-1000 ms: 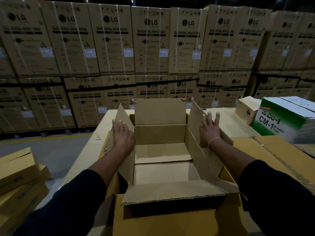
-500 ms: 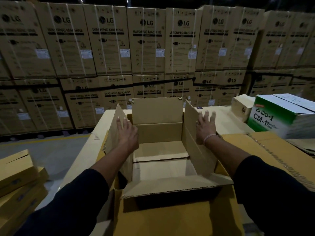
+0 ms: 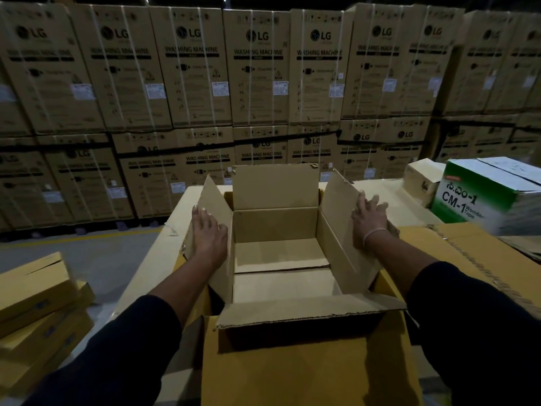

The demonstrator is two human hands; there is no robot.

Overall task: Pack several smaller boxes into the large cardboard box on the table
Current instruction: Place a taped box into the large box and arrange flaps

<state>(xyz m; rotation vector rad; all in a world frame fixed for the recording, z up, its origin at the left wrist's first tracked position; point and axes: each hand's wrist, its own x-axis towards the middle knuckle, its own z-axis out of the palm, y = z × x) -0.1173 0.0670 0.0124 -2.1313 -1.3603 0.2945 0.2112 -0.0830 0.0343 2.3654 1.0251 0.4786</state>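
The large open brown cardboard box (image 3: pixel 278 253) is seen at the middle of the tan surface (image 3: pixel 164 253), nothing inside. Its side flaps are pressed outward by flat palms: the left hand (image 3: pixel 209 232) and right hand (image 3: pixel 369 222), each grip spread. A green-and-white carton (image 3: pixel 486 191) is set to the right.

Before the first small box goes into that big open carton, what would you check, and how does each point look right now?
1. Large cardboard box empty inside: ok, only its bare floor shows.
2. Side flaps held open: ok, left hand presses the left flap outward, right hand the right flap.
3. Far flap clear of the opening: ok, it stands upright.
4. Near flap clear: not ok, it lies level, leaning over the near edge.
5. Hands free to fetch: not ok, both occupied with the flaps.
6. Small boxes within reach: cannot tell.
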